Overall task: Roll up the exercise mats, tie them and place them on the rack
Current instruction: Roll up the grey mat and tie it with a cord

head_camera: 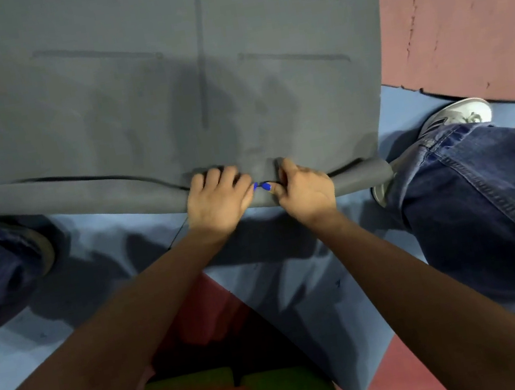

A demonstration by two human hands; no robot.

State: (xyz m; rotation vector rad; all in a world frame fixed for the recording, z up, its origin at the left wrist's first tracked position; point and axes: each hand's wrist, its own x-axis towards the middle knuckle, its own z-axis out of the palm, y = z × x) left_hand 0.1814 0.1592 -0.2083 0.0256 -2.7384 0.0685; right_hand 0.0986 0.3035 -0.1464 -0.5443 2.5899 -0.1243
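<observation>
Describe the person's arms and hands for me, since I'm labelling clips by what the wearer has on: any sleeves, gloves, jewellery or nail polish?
Both forearms are bare up to the frame edge: no sleeves, gloves, watch or bracelets show. The left hand and right hand have bright blue polish on the thumbnails; the other nails are hidden. No rings show.

Mat (184, 81) far end cut off by top edge; roll's left end runs off frame. Fingertips of both hands (216, 201) tucked under roll, hidden.
</observation>
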